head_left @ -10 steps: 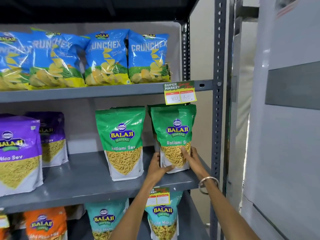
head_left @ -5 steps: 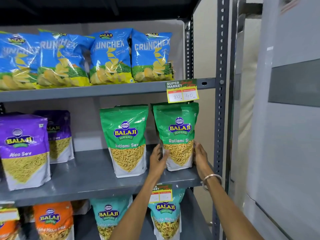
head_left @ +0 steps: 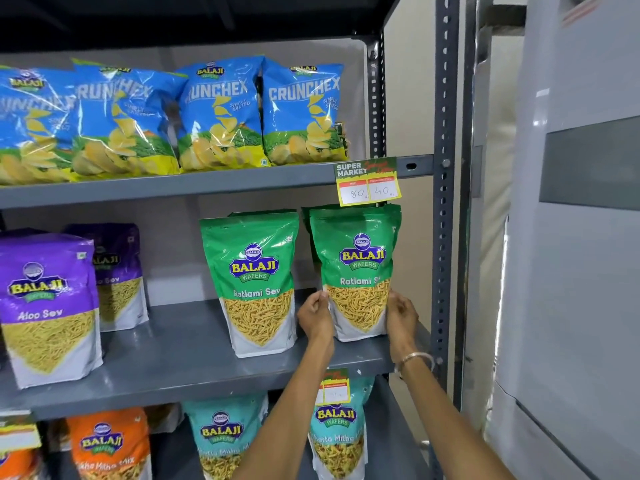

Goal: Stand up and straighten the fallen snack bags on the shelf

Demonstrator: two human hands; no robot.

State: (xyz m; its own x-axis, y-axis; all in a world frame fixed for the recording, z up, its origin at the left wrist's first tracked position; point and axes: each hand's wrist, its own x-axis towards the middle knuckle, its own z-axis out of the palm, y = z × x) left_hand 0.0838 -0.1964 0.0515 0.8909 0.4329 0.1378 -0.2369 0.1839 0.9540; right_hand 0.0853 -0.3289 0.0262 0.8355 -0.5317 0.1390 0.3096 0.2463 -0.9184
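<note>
A green Ratlami Sev bag (head_left: 356,258) stands upright at the right end of the middle shelf (head_left: 180,362). My left hand (head_left: 316,315) pinches its lower left edge and my right hand (head_left: 401,315) presses its lower right edge. A second green Ratlami Sev bag (head_left: 254,282) stands upright just to the left, apart from my hands. Another green bag is partly hidden behind the held one.
Two purple Aloo Sev bags (head_left: 48,306) stand at the shelf's left. Blue Crunchex bags (head_left: 221,112) lean on the upper shelf. Teal (head_left: 221,434) and orange (head_left: 107,445) bags fill the lower shelf. A grey upright post (head_left: 445,237) and price tag (head_left: 367,183) sit at right.
My hands slid from the front of the right green bag out to its two side edges. The bag now stands straighter, a little further back on the shelf.
</note>
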